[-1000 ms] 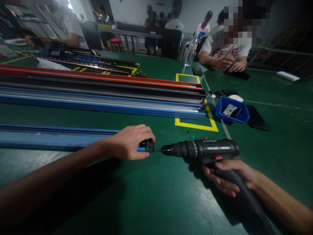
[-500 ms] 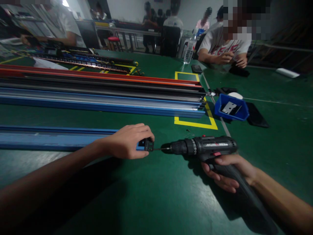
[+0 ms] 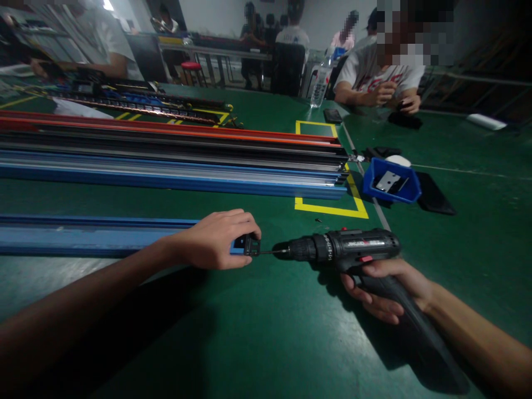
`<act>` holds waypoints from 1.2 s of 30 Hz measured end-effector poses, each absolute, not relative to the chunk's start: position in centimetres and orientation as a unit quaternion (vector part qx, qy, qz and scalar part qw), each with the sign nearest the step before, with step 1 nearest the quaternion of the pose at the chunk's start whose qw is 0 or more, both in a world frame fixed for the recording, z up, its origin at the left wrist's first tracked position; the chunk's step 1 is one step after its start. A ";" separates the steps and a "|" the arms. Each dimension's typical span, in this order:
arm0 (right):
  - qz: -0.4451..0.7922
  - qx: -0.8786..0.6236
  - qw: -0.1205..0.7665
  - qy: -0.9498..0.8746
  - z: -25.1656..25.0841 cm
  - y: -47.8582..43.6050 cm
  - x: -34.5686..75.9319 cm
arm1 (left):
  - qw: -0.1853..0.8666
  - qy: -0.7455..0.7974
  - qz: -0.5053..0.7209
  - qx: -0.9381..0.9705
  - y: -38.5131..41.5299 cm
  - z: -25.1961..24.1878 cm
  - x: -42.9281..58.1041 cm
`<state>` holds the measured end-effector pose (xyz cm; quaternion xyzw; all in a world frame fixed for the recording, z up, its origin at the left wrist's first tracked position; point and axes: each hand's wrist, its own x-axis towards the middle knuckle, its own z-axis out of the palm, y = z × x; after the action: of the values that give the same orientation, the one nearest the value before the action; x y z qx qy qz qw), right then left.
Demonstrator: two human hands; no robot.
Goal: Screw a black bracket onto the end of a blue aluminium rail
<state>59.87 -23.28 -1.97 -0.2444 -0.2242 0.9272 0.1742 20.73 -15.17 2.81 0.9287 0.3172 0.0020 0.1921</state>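
My left hand [image 3: 222,239] is closed over the right end of a blue metal profile [image 3: 100,237] lying on the green table. Thumb and fingers grip a small black end cap [image 3: 252,245] at that end. My right hand [image 3: 386,291] is wrapped round the handle of a black cordless drill [image 3: 357,244], which points left. The drill's thin bit [image 3: 271,252] reaches the end cap; its exact seat there is too small to make out. A small dark screw [image 3: 318,220] lies on the table beyond the drill's chuck.
Several long profiles [image 3: 174,172], blue, black and orange, lie side by side beyond my left hand. A blue bin [image 3: 393,188] with metal plates stands at right, near a dark flat object [image 3: 436,194]. A water bottle [image 3: 319,86] and a seated person [image 3: 380,83] are farther back.
The whole view has shifted very slightly. Both hands, the drill and the blue profile keep the same positions relative to one another.
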 end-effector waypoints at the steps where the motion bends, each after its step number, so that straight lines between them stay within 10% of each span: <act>1: 0.928 -0.243 0.174 -0.224 -2.0 -23.3 59.9 | 0.192 0.317 0.002 0.929 -15.2 2.8 20.7; 36: 0.936 -0.219 0.179 -0.210 -2.0 -23.2 59.8 | 0.186 0.327 -0.004 0.927 -15.2 2.8 20.8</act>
<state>59.79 -23.21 -2.03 -0.2192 -0.2101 0.9358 0.1794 20.82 -15.24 2.75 0.9265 0.3268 -0.0040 0.1863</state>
